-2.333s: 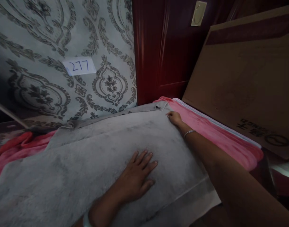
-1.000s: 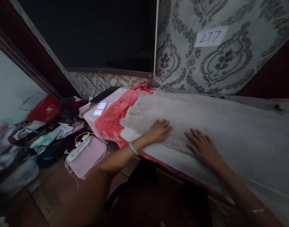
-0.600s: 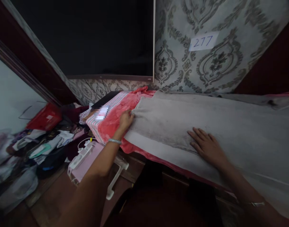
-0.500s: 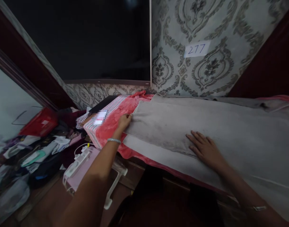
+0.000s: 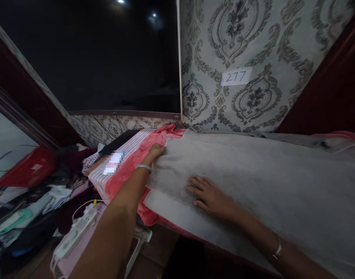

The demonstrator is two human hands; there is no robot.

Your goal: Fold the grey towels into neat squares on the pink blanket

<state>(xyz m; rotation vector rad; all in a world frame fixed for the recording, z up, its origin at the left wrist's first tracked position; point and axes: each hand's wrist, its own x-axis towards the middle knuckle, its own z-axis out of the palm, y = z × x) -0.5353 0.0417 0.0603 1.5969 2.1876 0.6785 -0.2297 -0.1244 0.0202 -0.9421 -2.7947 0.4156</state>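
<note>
A grey towel (image 5: 252, 174) lies spread flat over a pink blanket (image 5: 127, 170) on a raised surface against the patterned wall. My left hand (image 5: 156, 152) reaches to the towel's far left corner, its fingers closed on the edge there. My right hand (image 5: 208, 193) lies flat on the towel near its front left part, fingers stretched out and holding nothing. Each wrist carries a silver bangle.
A label reading 277 (image 5: 236, 76) is stuck on the wallpaper. A dark screen (image 5: 102, 62) stands at the back left. On the left floor lie a red basket (image 5: 26, 172), a white power strip (image 5: 75, 232) on a pink case, and several loose items.
My left hand slid from the towel's middle out to its left corner and took hold of the edge. My right hand moved left across the towel. My view swung left and dropped.
</note>
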